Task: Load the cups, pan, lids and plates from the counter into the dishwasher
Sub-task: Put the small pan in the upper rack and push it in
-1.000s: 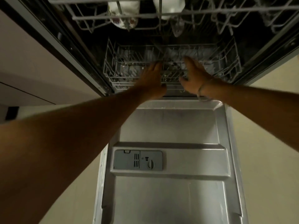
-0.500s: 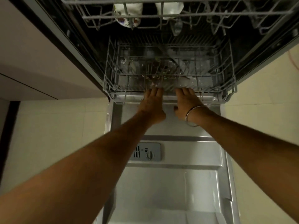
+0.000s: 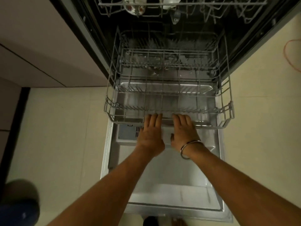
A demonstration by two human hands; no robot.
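- Dishwasher door (image 3: 162, 185) lies open and flat over pale floor tiles (image 3: 61, 128); grey detergent compartment (image 3: 128, 132) shows on its inner face, partly hidden by the left hand.
- Lower rack (image 3: 169, 101), grey wire, sits drawn partway out over the door; no dishes visible in it, only rows of tines.
- Left hand (image 3: 150, 136) and right hand (image 3: 184, 132) side by side, palms down, at the rack's front rail. Fingers extend over the rail; fingertips drop out of sight behind it, so whether they hook it cannot be told.
- Metal bangle (image 3: 187, 149) on the right wrist.
- Upper rack (image 3: 179, 7) at top edge holds a floral-patterned cup (image 3: 134, 8) and a white cup (image 3: 169, 3), both upside down.
- Counter, pan, lids, plates: out of frame.
- Beige cabinet panel (image 3: 40, 46) stands left of the machine.
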